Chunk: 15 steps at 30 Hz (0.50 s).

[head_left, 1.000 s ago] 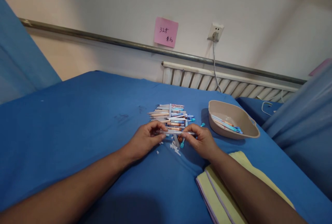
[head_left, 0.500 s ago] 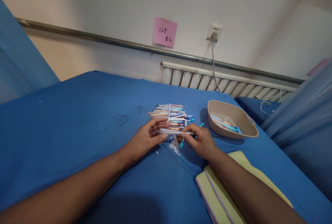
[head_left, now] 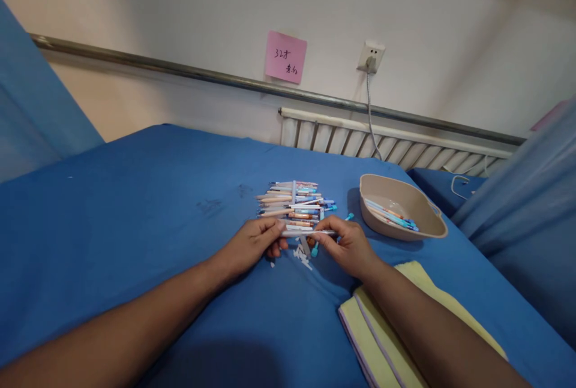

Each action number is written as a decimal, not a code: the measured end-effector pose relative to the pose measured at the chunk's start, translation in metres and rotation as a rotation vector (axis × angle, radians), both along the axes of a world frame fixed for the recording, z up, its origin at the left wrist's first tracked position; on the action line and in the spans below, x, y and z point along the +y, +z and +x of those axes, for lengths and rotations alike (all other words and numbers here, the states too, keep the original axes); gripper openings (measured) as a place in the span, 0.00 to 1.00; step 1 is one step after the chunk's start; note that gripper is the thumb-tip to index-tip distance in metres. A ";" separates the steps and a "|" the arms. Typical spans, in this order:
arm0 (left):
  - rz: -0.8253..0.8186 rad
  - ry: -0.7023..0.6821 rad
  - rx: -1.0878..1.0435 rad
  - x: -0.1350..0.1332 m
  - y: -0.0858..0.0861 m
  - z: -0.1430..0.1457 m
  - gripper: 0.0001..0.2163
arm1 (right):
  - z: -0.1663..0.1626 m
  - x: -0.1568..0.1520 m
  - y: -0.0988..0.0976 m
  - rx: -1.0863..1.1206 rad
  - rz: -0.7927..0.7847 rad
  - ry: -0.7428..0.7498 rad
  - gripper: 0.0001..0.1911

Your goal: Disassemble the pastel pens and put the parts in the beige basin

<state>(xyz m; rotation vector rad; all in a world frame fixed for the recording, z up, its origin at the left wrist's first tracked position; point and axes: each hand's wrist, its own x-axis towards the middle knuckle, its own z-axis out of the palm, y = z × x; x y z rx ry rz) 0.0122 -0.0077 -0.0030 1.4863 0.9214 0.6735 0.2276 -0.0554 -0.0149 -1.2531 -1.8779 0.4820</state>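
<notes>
A slim whitish pen [head_left: 297,233] is held level between my two hands, just in front of a pile of pens [head_left: 279,199]. My left hand [head_left: 254,241] pinches its left end between thumb and fingers. At the other end, my right hand [head_left: 344,244] has its thumb and forefinger closed on the pen. The piled pens lie side by side, some with orange, blue or pale barrels. Below the held pen, small white pieces [head_left: 302,256] are scattered on the blue cloth [head_left: 180,196], beside a light-blue part [head_left: 315,250].
A beige plastic basin [head_left: 382,187] with several pens [head_left: 391,215] inside stands to the right. Under my right forearm lies a folded yellow towel [head_left: 373,340]. Behind the bed run a metal rail [head_left: 202,75] and a radiator [head_left: 333,136]. Blue curtains [head_left: 531,196] hang at the sides.
My left hand has gone from spread fingers to a pinch on the pen's left end, its fingers now drawn in. My right hand stays almost where it was.
</notes>
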 end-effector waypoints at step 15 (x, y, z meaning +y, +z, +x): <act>0.098 -0.003 0.022 0.001 0.001 0.000 0.12 | 0.001 0.001 0.000 -0.005 0.021 0.017 0.04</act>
